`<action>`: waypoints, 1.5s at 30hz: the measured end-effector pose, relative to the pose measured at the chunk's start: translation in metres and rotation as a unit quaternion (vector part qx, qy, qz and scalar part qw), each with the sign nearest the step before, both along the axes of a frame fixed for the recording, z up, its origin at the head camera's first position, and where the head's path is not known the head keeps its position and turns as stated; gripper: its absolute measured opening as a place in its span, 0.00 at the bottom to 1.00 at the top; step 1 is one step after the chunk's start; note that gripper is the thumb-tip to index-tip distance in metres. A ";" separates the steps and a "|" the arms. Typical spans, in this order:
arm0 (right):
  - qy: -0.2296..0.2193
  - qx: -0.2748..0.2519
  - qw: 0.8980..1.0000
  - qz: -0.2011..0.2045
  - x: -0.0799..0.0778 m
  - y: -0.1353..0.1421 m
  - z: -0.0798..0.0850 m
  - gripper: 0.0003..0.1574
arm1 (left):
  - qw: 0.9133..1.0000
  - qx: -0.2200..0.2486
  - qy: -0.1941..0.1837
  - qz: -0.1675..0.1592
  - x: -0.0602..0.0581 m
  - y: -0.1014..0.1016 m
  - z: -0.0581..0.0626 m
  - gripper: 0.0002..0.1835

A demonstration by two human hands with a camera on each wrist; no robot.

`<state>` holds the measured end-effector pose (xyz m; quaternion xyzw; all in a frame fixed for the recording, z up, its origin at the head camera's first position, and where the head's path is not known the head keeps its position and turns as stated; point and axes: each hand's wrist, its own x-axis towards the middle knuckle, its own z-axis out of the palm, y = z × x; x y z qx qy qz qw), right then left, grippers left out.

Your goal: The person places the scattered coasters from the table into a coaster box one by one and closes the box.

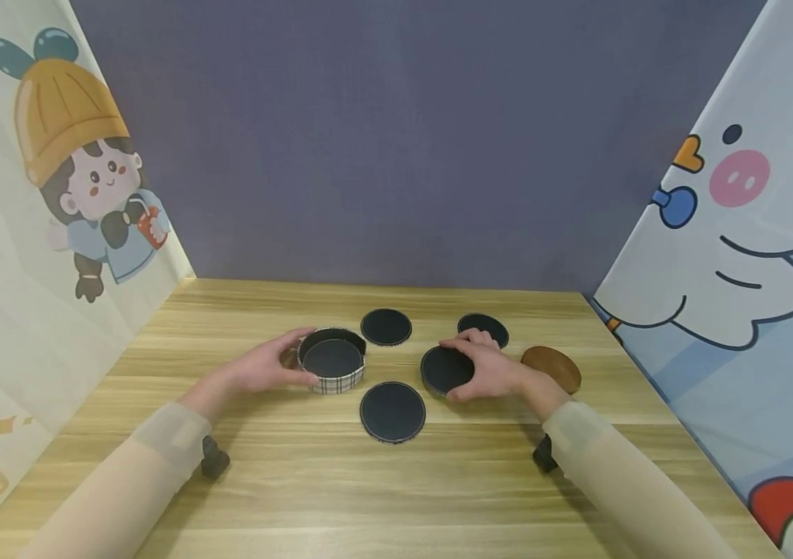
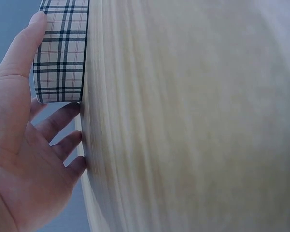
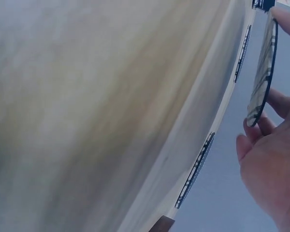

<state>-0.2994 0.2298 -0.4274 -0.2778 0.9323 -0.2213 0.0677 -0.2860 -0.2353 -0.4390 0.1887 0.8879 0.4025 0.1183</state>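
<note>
Left of the table's middle stands a round plaid coaster holder (image 1: pixel 339 384), black inside, with a gap in its wall on the right. My left hand (image 1: pixel 267 366) holds it from the left, thumb on the near plaid side (image 2: pixel 63 58) and fingers toward the far side. To the right, my right hand (image 1: pixel 490 371) pinches a round black coaster (image 1: pixel 444 370) by its edge. The right wrist view shows this coaster (image 3: pixel 265 72) raised off the table, its plaid underside visible. Some of the right fingers are hidden behind it.
Black coasters lie flat on the wooden table (image 1: pixel 299 497): one at the back (image 1: pixel 386 327), one in front (image 1: pixel 393 412), and one behind my right hand (image 1: pixel 483 326). A brown round piece (image 1: pixel 552 369) lies at the right. A grey-blue panel (image 1: pixel 396 155) rises behind.
</note>
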 end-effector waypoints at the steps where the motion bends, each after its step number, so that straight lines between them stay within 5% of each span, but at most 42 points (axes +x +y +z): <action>1: 0.003 -0.002 1.000 -0.001 0.000 0.000 0.000 0.65 | 1.000 0.001 0.000 0.000 0.000 0.000 0.000 0.62; 45: 0.033 0.008 0.998 0.056 -0.013 -0.096 0.030 0.65 | 1.000 -0.005 0.000 0.002 -0.001 -0.001 -0.001 0.63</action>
